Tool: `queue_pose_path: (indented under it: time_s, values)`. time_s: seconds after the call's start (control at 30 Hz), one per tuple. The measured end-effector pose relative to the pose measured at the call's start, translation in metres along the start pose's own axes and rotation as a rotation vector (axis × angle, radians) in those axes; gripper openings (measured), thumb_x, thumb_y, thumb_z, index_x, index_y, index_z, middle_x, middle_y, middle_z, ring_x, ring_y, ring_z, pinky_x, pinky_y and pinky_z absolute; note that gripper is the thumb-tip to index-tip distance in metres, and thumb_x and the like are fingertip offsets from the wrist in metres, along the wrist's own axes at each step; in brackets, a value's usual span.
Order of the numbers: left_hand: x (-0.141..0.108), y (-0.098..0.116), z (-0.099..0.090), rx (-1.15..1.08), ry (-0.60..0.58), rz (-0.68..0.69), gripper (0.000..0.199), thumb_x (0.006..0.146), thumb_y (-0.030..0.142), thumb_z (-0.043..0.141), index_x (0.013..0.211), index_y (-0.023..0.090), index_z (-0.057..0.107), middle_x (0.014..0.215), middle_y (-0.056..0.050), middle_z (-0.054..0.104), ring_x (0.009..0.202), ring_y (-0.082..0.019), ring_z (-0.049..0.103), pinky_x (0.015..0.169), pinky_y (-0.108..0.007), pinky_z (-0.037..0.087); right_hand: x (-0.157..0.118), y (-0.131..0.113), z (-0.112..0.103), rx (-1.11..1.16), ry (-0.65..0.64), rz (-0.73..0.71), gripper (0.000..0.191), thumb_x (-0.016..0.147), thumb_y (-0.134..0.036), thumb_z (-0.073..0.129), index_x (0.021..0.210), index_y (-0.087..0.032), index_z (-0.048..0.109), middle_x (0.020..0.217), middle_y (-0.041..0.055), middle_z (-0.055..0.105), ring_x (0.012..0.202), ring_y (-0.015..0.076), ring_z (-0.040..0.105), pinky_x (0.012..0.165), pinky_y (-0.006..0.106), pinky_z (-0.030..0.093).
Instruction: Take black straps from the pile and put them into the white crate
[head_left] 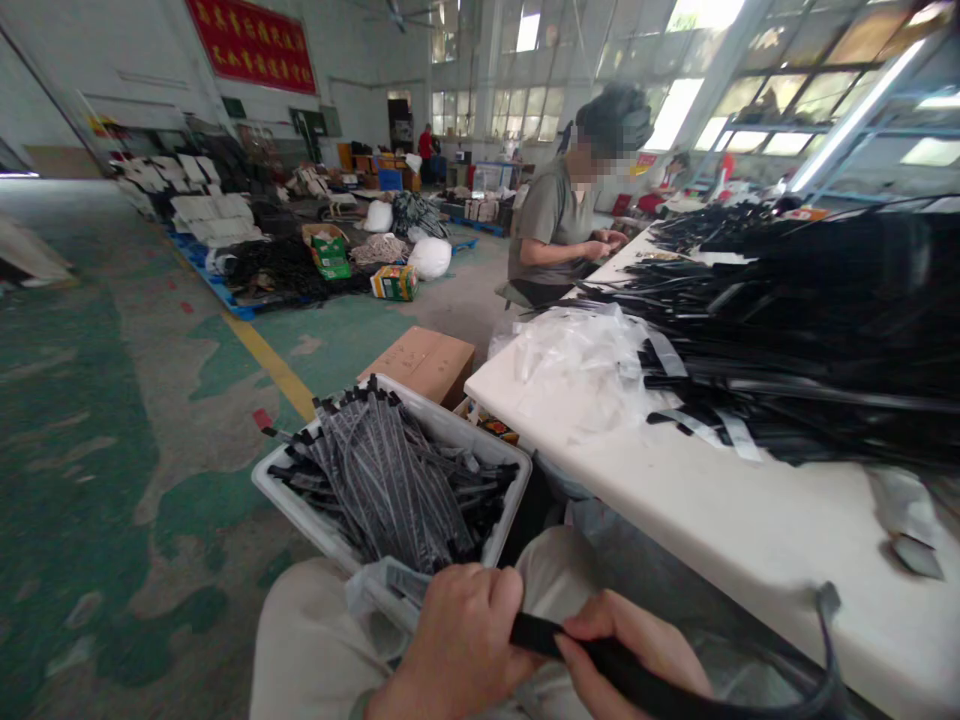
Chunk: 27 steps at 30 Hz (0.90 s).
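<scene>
A flat black strip runs between my two hands above my lap. My left hand is closed in a fist around one end of it. A short way to the right, my right hand pinches the same strip between thumb and fingers. Past my right hand the strip curves off to the right, and its end bends upward near the table edge. Below my left hand there is a piece of clear plastic, partly hidden by the hand.
A white bin of black strips in clear sleeves stands before my knees. On the white table lie clear plastic bags and a large heap of black strips. A cardboard box sits behind the bin. Another person works at the table.
</scene>
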<state>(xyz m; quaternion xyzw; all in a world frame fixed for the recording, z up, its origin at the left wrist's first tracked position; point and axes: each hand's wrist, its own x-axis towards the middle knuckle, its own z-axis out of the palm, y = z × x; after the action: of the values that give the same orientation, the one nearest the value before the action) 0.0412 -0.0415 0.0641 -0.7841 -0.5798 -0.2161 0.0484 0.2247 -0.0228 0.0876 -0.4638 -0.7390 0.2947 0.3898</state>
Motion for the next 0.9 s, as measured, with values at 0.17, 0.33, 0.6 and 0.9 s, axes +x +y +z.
queue_pose_path:
  time_s: [0.17,0.33,0.6,0.9]
  values:
    - [0.002,0.005,0.000,-0.058,-0.129,0.052,0.019,0.066,0.015,0.066,0.081,0.021,0.056,0.064,0.000,0.067,0.057,-0.026,0.068,0.050,-0.036,0.055,0.000,0.007,0.022,-0.006,-0.104,0.021,0.014,0.078,-0.022,0.064,0.065,-0.021,0.059,0.057,-0.0015,0.063,0.050,0.0125,0.058,0.052,0.021,0.043]
    - [0.006,0.010,0.003,-0.064,-0.194,0.114,0.083,0.071,0.003,0.058,0.147,0.013,0.026,0.116,-0.018,0.069,0.089,-0.030,0.074,0.065,-0.039,0.064,0.013,0.005,0.033,0.220,-0.276,0.276,0.009,0.078,-0.026,0.059,0.080,-0.020,0.065,0.073,0.0043,0.071,0.070,0.0206,0.069,0.064,0.027,0.052]
    - [-0.010,0.011,0.023,-0.130,-0.115,0.051,0.116,0.062,0.011,0.074,0.156,0.019,0.008,0.139,-0.027,0.047,0.120,-0.043,0.059,0.088,-0.051,0.060,0.016,0.001,0.034,0.409,-0.440,0.502,0.024,0.082,-0.038,0.059,0.088,-0.018,0.072,0.078,0.0073,0.072,0.068,0.0213,0.066,0.067,0.032,0.053]
    - [-0.026,-0.007,0.022,-0.414,-0.041,-0.071,0.128,0.052,0.038,0.094,0.152,0.023,0.015,0.149,-0.022,0.037,0.137,-0.040,0.042,0.107,-0.055,0.048,0.013,0.014,0.044,0.460,-0.409,0.597,0.031,0.079,-0.048,0.063,0.073,-0.017,0.065,0.048,-0.0037,0.051,0.041,0.0105,0.042,0.044,0.022,0.036]
